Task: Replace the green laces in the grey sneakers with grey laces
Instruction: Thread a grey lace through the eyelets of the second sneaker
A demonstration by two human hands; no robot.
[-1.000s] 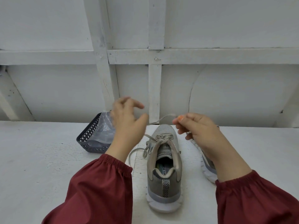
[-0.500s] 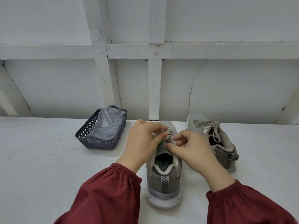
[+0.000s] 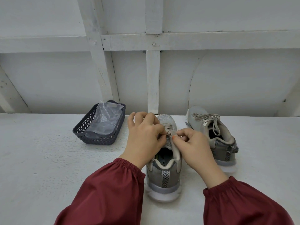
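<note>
a: so, what's closest to the camera?
b: 2 dark red sleeves (image 3: 110, 192), and between them the heel of the near sneaker (image 3: 164, 179). it stands upright on the white table (image 3: 40, 168) with its toe pointing away.
a: and the hands?
b: both are over the top of its tongue. the left hand (image 3: 144, 138) has thumb and forefinger curled in, pinching the grey lace (image 3: 169, 129) from the left. the right hand (image 3: 193, 146) pinches the same lace from the right, and its fingertips (image 3: 174, 139) nearly touch the left ones.
a: so where exactly is the lace?
b: right between the 2 pinches, across the upper eyelets. the hands cover it, so i can't tell how much is threaded.
a: farther back?
b: the 2nd sneaker (image 3: 217, 140) sits to the right, apart from the 1st and angled, with a pale lace (image 3: 211, 118) laced across its top. to the left, a dark basket (image 3: 100, 140) holds a clear plastic bag (image 3: 105, 120). behind it all is a white panelled wall (image 3: 227, 78).
</note>
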